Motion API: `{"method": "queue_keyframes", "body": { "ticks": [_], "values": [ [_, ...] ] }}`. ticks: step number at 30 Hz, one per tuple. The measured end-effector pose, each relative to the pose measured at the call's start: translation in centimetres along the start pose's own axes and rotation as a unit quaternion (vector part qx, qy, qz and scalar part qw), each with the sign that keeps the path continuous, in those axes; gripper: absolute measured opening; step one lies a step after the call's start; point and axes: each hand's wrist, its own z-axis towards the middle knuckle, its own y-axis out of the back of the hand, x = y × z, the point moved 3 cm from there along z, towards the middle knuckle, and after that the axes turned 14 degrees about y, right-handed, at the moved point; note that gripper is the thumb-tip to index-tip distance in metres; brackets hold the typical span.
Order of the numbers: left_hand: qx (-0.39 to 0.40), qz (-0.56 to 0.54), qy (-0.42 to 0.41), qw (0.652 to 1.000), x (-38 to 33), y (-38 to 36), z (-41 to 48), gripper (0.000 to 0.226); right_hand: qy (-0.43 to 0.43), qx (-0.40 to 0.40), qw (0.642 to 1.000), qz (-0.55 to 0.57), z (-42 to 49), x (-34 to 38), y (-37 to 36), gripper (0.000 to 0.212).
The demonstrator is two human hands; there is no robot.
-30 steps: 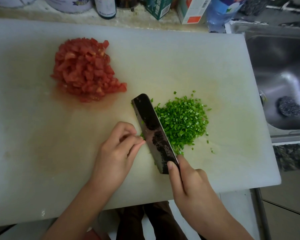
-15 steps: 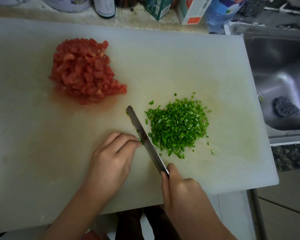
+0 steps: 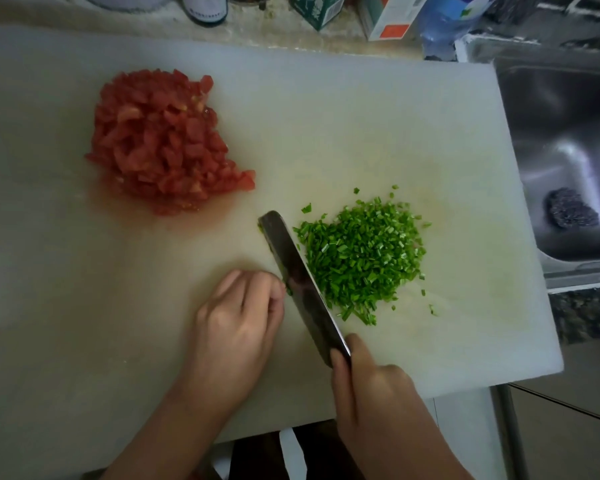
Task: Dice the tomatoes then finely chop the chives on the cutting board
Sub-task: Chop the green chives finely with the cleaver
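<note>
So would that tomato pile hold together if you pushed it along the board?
Probably not: the tomato pile is loose small cubes, so it would likely spread. Juice pooled on the board around it suggests the bits are wet and slippery, probably leaving a smear.

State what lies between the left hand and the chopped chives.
The knife, gripped by the right hand, separates left hand from chives; head view shows it.

Steel sink [image 3: 551,109] holds a dark scrubber [image 3: 570,211]; bottle [image 3: 205,8] and 2 cartons [image 3: 317,8] behind.
</note>
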Motion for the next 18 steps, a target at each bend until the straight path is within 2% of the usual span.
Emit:
{"method": "queue_keyframes", "body": {
  "ticks": [3,13,18],
  "values": [
    [0.010,0.016,0.010,1.000,-0.2,0.0,0.2,0.017,0.021,-0.016,1.000,-0.002,2.3,0.3,0.1,0.029],
    [-0.012,0.005,-0.012,1.000,0.1,0.4,0.1,0.019,0.050,-0.051,0.986,0.150,0.8,-0.2,2.5,0.041],
    [-0.031,-0.039,0.011,0.999,0.6,0.4,-0.2,0.014,0.038,-0.019,0.991,0.126,-0.2,0.4,1.9,0.043]
  ]
}}
